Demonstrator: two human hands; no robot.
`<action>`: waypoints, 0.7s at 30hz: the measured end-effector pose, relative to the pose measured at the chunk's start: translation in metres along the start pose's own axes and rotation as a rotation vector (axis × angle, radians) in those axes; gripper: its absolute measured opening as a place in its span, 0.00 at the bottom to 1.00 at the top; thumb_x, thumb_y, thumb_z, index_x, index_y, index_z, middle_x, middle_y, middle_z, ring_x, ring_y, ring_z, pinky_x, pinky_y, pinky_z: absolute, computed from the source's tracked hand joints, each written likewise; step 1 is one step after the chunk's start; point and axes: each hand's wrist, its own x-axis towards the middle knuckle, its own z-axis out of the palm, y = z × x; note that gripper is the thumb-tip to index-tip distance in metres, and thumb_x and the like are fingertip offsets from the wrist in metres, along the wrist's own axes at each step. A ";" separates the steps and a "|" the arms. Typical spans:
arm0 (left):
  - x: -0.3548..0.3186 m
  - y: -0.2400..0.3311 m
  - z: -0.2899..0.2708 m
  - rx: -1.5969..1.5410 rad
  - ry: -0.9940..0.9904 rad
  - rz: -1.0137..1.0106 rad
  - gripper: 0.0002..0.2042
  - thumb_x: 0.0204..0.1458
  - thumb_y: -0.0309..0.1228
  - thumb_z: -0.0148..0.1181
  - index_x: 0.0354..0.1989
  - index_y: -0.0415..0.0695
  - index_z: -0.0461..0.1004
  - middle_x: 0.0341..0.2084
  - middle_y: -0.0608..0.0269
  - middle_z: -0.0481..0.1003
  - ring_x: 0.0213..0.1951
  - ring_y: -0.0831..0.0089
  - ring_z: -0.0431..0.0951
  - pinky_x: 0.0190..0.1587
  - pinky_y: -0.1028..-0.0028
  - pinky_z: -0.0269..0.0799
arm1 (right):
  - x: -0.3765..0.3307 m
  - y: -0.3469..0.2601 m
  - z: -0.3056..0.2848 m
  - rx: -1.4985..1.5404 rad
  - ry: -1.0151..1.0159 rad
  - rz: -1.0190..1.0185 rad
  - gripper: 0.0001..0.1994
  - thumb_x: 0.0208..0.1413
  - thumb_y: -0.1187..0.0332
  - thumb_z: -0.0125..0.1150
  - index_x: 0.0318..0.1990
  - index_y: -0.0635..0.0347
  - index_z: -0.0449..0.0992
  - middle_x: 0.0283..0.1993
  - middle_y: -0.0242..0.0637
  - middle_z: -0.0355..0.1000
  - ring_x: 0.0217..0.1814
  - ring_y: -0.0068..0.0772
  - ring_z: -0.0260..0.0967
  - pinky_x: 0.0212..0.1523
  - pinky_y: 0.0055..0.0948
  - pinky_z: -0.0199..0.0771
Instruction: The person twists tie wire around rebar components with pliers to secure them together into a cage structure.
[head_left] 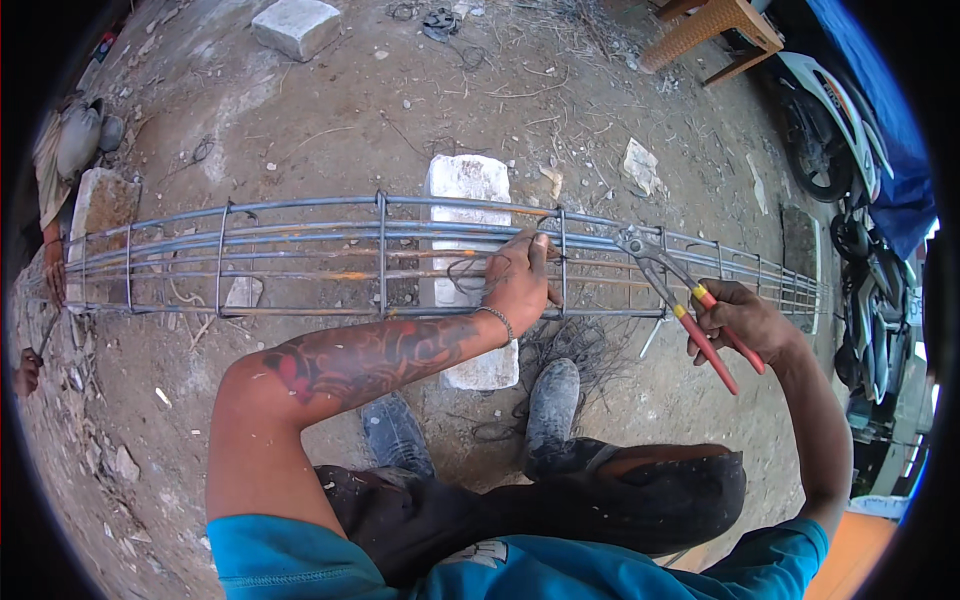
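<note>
A long rebar cage [382, 255] of straight bars and square stirrups lies across in front of me. My left hand [515, 273] is closed at one stirrup near the middle, with loops of thin tie wire [466, 272] coming out beside its palm. Its fingertips are partly hidden among the bars. To the right, my right hand [738, 318] grips the red handles of long steel nippers [665, 275]. The jaws of the nippers are over the cage's upper bars, right of the left hand; whether they touch a bar I cannot tell.
A white block [468, 180] supports the cage's middle, and another block [103, 205] stands under its left end. Another person's hand [53, 262] touches that end. Tangled wire [575, 365] lies by my shoes. Motorbikes [835, 130] and a brown chair [712, 35] stand at right.
</note>
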 end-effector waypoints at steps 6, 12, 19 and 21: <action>0.005 -0.015 0.006 -0.055 0.007 0.035 0.13 0.59 0.33 0.39 0.29 0.39 0.68 0.28 0.50 0.70 0.34 0.51 0.72 0.40 0.59 0.65 | 0.001 -0.036 0.028 0.102 -0.033 0.219 0.11 0.52 0.77 0.48 0.42 0.65 0.57 0.38 0.57 0.71 0.46 0.55 0.73 0.46 0.46 0.78; 0.003 -0.015 0.003 -0.006 -0.034 0.128 0.18 0.64 0.37 0.35 0.33 0.33 0.67 0.27 0.51 0.69 0.17 0.66 0.77 0.23 0.71 0.72 | 0.016 -0.059 0.029 0.091 -0.165 0.404 0.25 0.55 0.75 0.51 0.59 0.72 0.52 0.49 0.56 0.68 0.49 0.48 0.72 0.48 0.42 0.78; 0.000 -0.016 0.004 -0.028 -0.006 0.172 0.19 0.63 0.35 0.36 0.32 0.32 0.68 0.28 0.51 0.69 0.17 0.65 0.77 0.24 0.70 0.72 | 0.020 -0.055 0.026 0.117 -0.247 0.458 0.12 0.56 0.74 0.50 0.46 0.66 0.59 0.40 0.48 0.69 0.48 0.47 0.73 0.48 0.47 0.78; 0.000 -0.017 0.004 -0.031 -0.013 0.177 0.19 0.63 0.35 0.36 0.32 0.32 0.69 0.28 0.51 0.68 0.17 0.65 0.76 0.24 0.70 0.72 | 0.019 -0.053 0.026 0.129 -0.255 0.474 0.09 0.56 0.74 0.50 0.42 0.65 0.60 0.37 0.47 0.69 0.47 0.46 0.73 0.48 0.47 0.78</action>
